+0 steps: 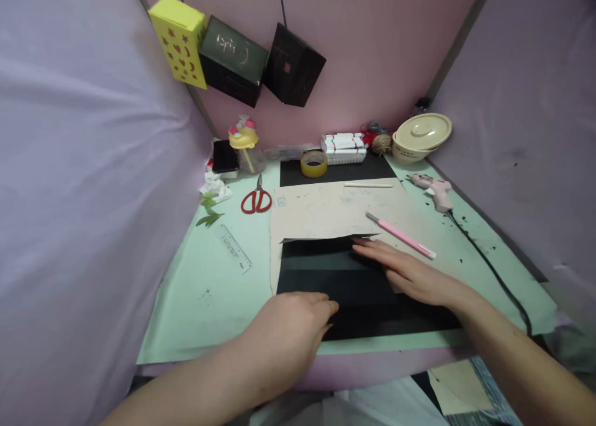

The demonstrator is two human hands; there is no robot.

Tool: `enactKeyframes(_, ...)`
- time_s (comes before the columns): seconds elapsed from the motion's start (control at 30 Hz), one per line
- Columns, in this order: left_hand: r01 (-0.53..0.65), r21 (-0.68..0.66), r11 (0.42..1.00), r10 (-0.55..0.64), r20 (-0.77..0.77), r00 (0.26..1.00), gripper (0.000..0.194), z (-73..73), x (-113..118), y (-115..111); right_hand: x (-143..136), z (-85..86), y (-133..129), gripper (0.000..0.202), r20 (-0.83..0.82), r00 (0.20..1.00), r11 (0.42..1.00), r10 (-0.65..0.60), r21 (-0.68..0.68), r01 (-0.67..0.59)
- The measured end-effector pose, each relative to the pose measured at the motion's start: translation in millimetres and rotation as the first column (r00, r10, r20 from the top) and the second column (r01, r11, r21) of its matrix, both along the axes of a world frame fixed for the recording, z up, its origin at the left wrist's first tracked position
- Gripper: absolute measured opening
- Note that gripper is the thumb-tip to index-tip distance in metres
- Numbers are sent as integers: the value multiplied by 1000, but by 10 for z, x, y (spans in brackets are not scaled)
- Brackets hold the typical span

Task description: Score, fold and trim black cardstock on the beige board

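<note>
A folded sheet of black paper [333,280] lies in front of me, partly over a pale cardboard sheet [307,212]. Its far edge stands up slightly. My left hand [298,326] is closed at the paper's near left part, its fingers curled together against the paper; the thumb is mostly hidden. Stretched out and lying flat, the fingers of my right hand [410,274] rest on the paper's far right corner. Just beyond that hand lies a pink craft knife [403,236]. More black paper [428,314] extends under my right wrist.
Red-handled scissors [256,199] and a clear ruler [235,249] lie left. A pink glue gun [435,191] with a black cord sits right. Yellow tape [313,163], white markers [344,148] and a lidded bowl [419,139] stand behind. Black boxes [235,59] hang above.
</note>
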State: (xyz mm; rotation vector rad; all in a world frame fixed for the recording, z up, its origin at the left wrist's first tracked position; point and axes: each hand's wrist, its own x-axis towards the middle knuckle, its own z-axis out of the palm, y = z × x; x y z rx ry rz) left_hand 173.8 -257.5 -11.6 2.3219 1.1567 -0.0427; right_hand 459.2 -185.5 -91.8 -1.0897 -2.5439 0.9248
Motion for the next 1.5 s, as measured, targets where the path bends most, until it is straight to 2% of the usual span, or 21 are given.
enactKeyframes(0.1, -14, -118, 993, 22, 70, 997, 31, 167, -72, 182, 25, 60, -4, 77, 43, 998, 999, 41, -32, -40)
enactKeyframes(0.17, 56, -245, 968, -23, 132, 991, 49, 189, -133, 355, 3, 87, -12, 82, 74, 996, 998, 52, -40, -49)
enactKeyframes(0.2, 107, -325, 940, -52, 173, 984, 61, 162, -165, 451, -13, 93, -19, 83, 88, 995, 998, 54, -36, -51)
enactKeyframes(0.23, 154, -391, 907, -69, 225, 972, 62, 110, -196, 548, -31, 94, -28, 83, 100, 993, 998, 56, -28, -53)
enactKeyframes(0.3, 174, -415, 893, -45, 302, 952, 48, -56, -250, 733, -67, 82, -53, 79, 115, 992, 998, 58, 5, -59)
enactKeyframes(0.37, 100, -303, 948, 9, 339, 941, 40, -262, -289, 888, -98, 60, -84, 74, 127, 990, 997, 58, 50, -64)
enactKeyframes(0.43, 24, -114, 993, 15, 324, 946, 39, -455, -317, 1008, -117, 38, -113, 74, 129, 990, 994, 51, 93, -63)
enactKeyframes(0.5, 7, 57, 998, -22, 287, 958, 37, -595, -342, 1097, -123, 25, -131, 80, 122, 991, 991, 48, 120, -62)
enactKeyframes(0.57, 24, 160, 987, -60, 220, 974, 37, -671, -366, 1161, -121, 21, -137, 85, 115, 992, 989, 46, 131, -61)
enactKeyframes(0.7, 32, 243, 969, -49, 64, 997, 42, -702, -389, 1203, -141, 2, -159, 89, 130, 991, 986, 36, 158, -57)
enactKeyframes(0.8, 27, 268, 963, -28, 2, 1000, 45, -704, -376, 1168, -207, -54, -229, 86, 148, 989, 970, -13, 240, -23)
enactKeyframes(0.93, 15, 296, 955, -13, -9, 1000, 45, -717, -364, 1089, -303, -169, -368, 69, 178, 981, 917, -76, 398, -2)
enactKeyframes(1.03, 7, 287, 958, -12, 17, 1000, 45, -709, -387, 1053, -316, -240, -445, 62, 107, 991, 894, -76, 447, 21)
enactKeyframes(1.1, -2, 255, 967, -14, 61, 998, 44, -688, -424, 1052, -298, -261, -468, 60, -3, 995, 902, -96, 424, 88)
enactKeyframes(1.17, -20, 199, 980, -7, 137, 991, 40, -662, -479, 1072, -280, -256, -468, 54, -136, 981, 921, -139, 345, 179)
enactKeyframes(1.23, -43, 96, 994, 16, 270, 963, 38, -646, -555, 1106, -280, -230, -445, 41, -251, 934, 926, -255, 215, 310)
enactKeyframes(1.3, -76, -44, 996, 88, 441, 893, 43, -652, -642, 1147, -304, -195, -397, 27, -279, 849, 874, -449, 62, 482)
enactKeyframes(1.37, -118, -152, 981, 183, 553, 813, 57, -687, -716, 1187, -346, -162, -328, 32, -232, 737, 765, -635, -55, 641)
enactKeyframes(1.43, -182, -239, 954, 294, 611, 735, 73, -733, -749, 1214, -394, -141, -249, 38, -197, 665, 690, -720, -107, 716)
enactKeyframes(1.5, -313, -282, 907, 421, 651, 631, 71, -767, -725, 1214, -439, -134, -175, 37, -194, 640, 663, -744, -92, 743)
